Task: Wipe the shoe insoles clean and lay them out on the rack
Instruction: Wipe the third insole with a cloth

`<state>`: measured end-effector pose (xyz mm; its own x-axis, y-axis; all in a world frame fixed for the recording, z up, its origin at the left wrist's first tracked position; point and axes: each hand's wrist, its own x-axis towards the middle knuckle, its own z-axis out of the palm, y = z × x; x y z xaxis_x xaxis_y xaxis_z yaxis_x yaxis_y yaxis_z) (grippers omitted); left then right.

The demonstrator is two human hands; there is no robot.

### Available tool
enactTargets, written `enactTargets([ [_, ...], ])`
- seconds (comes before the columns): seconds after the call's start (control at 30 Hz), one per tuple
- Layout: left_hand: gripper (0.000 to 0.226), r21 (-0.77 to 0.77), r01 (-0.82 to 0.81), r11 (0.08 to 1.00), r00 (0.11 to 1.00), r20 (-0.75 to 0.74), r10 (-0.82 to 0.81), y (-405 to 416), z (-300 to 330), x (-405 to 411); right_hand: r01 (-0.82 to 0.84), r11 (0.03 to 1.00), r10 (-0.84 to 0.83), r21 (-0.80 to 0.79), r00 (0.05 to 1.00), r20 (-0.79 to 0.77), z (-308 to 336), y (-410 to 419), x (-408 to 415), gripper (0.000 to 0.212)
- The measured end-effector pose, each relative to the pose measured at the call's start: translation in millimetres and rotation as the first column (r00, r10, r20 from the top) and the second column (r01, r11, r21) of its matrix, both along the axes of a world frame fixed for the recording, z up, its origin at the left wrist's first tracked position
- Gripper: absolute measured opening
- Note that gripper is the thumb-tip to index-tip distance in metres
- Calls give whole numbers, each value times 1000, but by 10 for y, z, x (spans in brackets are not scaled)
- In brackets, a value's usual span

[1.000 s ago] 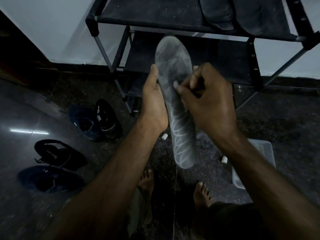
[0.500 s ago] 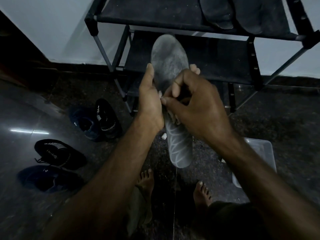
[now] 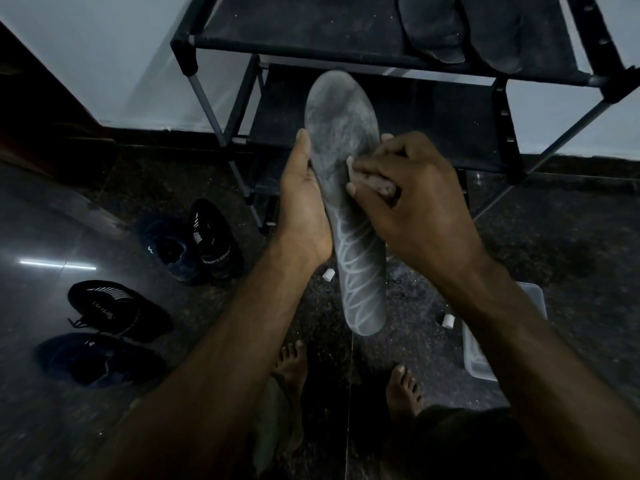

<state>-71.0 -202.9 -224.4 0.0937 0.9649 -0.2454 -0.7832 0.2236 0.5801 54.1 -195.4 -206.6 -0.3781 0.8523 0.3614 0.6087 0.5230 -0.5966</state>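
Insole held upright and wiped in front of the shoe rack

The left hand [image 3: 304,206] cups the grey insole [image 3: 349,188] from behind along its left edge, thumb lying up the side and fingertips showing past the right edge. The insole stands nearly upright, toe end uppermost, heel end hanging above the floor [image 3: 571,244]. Its upper part is dusty; the lower part carries a pale looped line pattern.

The right hand [image 3: 412,199] has its fingers curled round a small pale wipe [image 3: 377,183], pressing it against the right edge of the insole near the middle.

The insole is held in front of the lower shelf of the black rack [image 3: 433,133]. Two dark insoles [image 3: 460,26] lie side by side on the top shelf at its right end.

On the floor at left stand two pairs of dark shoes [image 3: 194,244], one pair near the rack leg, the other closer to the camera. A clear plastic box [image 3: 478,358] sits at right, partly hidden by the right forearm. Two small white cylinders [image 3: 328,274] lie on the floor, one near each wrist. Bare feet [image 3: 291,368] show below
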Motion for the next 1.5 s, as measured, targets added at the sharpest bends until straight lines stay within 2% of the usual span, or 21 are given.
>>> enactTargets([
  [0.07,75,-5,-7,1000,1000,15,7,2,-17,-2,-13,1000,13,-10,998,60,-7,10,13,30],
  [0.13,74,-17,10,1000,999,33,-9,-4,-21,2,-4,1000,3,19,997,79,-14,17,12,22],
  [0.2,73,-17,28,999,999,18,-27,-14,-9,20,14,998,-18,63,998,52,-14,36,16,16],
  [0.33,59,-15,20,1000,996,-84,-21,-38,3,99,141,980,-136,140,990,-48,24,113,63,22],
  [0.4,57,-35,16,999,993,-114,-20,-46,-16,127,169,974,-168,149,986,-19,17,117,67,25],
  [0.5,58,-50,-37,998,986,-166,28,-39,-71,103,62,994,-74,91,988,138,-7,36,6,30],
  [0.57,62,-75,-41,996,992,-121,31,-34,-68,63,-35,999,38,-34,995,96,33,5,-5,24],
  [0.63,66,-74,-13,997,997,-75,7,-30,-57,38,-82,994,87,-78,995,52,63,-1,5,14],
  [0.87,59,-72,25,997,990,-136,-34,-40,-53,186,185,977,-184,101,983,-23,2,139,75,18],
  [0.97,57,-83,21,996,985,-167,-35,-48,-60,186,181,980,-180,85,983,-23,-23,148,75,20],
  [1.1,60,-115,10,993,981,-189,-32,-67,-47,113,40,999,-40,-16,999,-6,0,59,22,13],
  [1.17,61,-113,-2,994,984,-176,-18,-65,-38,87,17,1000,-17,-16,1000,-14,4,54,12,10],
  [1.37,55,-73,40,997,985,-164,-51,-62,-19,183,217,965,-203,149,974,-102,-18,182,76,18],
  [1.5,53,-57,55,997,982,-179,-65,-64,-38,216,231,963,-225,141,972,-62,-3,242,99,17],
])
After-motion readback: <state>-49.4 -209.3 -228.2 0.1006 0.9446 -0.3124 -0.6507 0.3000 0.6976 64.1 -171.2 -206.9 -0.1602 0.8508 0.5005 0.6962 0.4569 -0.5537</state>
